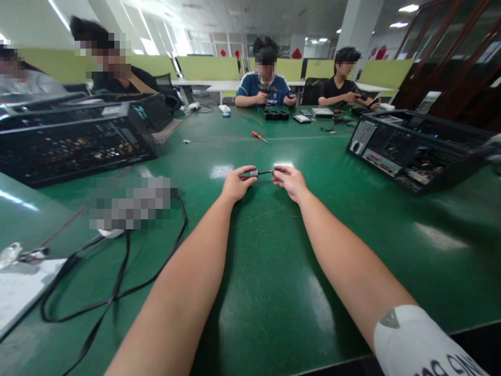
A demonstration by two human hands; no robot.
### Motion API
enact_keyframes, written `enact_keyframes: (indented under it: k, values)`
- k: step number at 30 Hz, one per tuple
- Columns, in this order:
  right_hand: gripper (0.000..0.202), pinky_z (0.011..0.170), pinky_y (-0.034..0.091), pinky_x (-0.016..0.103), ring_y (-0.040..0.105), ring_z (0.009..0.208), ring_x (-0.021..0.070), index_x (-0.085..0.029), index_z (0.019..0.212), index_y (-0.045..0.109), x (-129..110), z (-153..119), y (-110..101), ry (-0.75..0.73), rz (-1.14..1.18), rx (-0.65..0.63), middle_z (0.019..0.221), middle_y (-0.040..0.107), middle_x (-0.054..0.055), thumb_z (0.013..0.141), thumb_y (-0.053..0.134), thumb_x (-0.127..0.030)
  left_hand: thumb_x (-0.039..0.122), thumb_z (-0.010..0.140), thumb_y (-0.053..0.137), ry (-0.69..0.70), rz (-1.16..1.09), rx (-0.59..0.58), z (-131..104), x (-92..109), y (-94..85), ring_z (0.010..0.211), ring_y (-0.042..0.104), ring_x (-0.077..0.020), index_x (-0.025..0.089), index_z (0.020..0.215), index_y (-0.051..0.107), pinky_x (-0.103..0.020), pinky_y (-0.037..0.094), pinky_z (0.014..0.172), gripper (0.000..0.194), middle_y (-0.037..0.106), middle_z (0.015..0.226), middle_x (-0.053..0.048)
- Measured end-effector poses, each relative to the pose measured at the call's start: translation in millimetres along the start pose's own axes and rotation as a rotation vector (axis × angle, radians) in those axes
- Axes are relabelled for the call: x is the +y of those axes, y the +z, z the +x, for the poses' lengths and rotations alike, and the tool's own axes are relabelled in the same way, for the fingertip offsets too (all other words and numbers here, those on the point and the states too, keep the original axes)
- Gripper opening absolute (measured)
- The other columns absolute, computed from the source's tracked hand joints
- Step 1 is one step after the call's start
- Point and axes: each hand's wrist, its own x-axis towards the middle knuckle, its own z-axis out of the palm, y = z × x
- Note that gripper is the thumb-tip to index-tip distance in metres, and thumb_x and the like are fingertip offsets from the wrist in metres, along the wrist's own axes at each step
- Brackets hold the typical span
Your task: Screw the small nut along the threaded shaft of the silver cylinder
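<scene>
A small tool with a grey cylindrical body and a thin dark shaft (265,172) is held level above the green table (270,250). My left hand (238,184) pinches the grey body between thumb and fingers. At the other side, the fingers of my right hand (290,183) are closed on the tip end of the shaft. An orange-handled screwdriver (257,135) lies on the table beyond my hands, touched by neither.
Open computer cases stand at left (70,138) and right (415,149). Black cords (121,269) and a clipboard (23,292) lie at near left. Several people sit around the far side, near a black tray (275,114) and small parts.
</scene>
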Motion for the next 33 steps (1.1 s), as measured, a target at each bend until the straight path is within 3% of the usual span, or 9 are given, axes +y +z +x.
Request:
enact_keyframes:
  k: [5, 14, 27, 30, 33]
  values:
    - [0.020, 0.062, 0.054, 0.020, 0.070, 0.070, 0.0108, -0.017, 0.104, 0.068, 0, -1, 1, -0.001, -0.022, -0.015, 0.086, 0.074, 0.003, 0.084, 0.068, -0.011, 0.017, 0.074, 0.076, 0.021, -0.008, -0.003, 3, -5, -0.7, 0.098, 0.073, -0.0247, 0.015, 0.119, 0.071, -0.040, 0.058, 0.096, 0.045, 0.075, 0.113, -0.011]
    - [0.021, 0.060, 0.049, 0.019, 0.072, 0.070, 0.0111, -0.018, 0.103, 0.064, 0, -4, 1, -0.029, -0.072, -0.024, 0.092, 0.076, 0.004, 0.085, 0.073, -0.022, 0.018, 0.073, 0.077, 0.066, -0.001, -0.046, -1, 0, -1.3, 0.102, 0.072, -0.0259, 0.014, 0.118, 0.072, -0.042, 0.056, 0.099, 0.046, 0.075, 0.115, -0.011]
    - [0.020, 0.061, 0.049, 0.024, 0.064, 0.065, 0.0148, -0.015, 0.087, 0.075, 2, -7, 8, -0.061, -0.165, -0.039, 0.069, 0.070, 0.003, 0.077, 0.080, -0.031, 0.020, 0.074, 0.079, 0.121, 0.085, -0.116, -7, 11, 4.9, 0.097, 0.072, -0.0254, 0.016, 0.113, 0.075, -0.042, 0.057, 0.095, 0.040, 0.076, 0.113, -0.010]
    - [0.033, 0.062, 0.050, 0.024, 0.067, 0.077, 0.0162, -0.018, 0.102, 0.074, 0, -8, 7, -0.066, -0.126, -0.032, 0.091, 0.074, 0.006, 0.078, 0.079, -0.040, 0.019, 0.074, 0.078, 0.124, 0.089, -0.120, -7, 10, 6.2, 0.098, 0.072, -0.0247, 0.017, 0.114, 0.074, -0.041, 0.056, 0.097, 0.040, 0.076, 0.114, -0.010]
    - [0.049, 0.063, 0.051, 0.023, 0.067, 0.095, 0.0180, -0.025, 0.125, 0.063, -4, -9, -1, -0.066, -0.044, 0.021, 0.122, 0.067, 0.008, 0.086, 0.066, -0.055, 0.018, 0.073, 0.078, 0.107, 0.086, -0.093, -5, 6, 4.4, 0.095, 0.071, -0.0240, 0.017, 0.114, 0.074, -0.042, 0.055, 0.098, 0.041, 0.076, 0.112, -0.009]
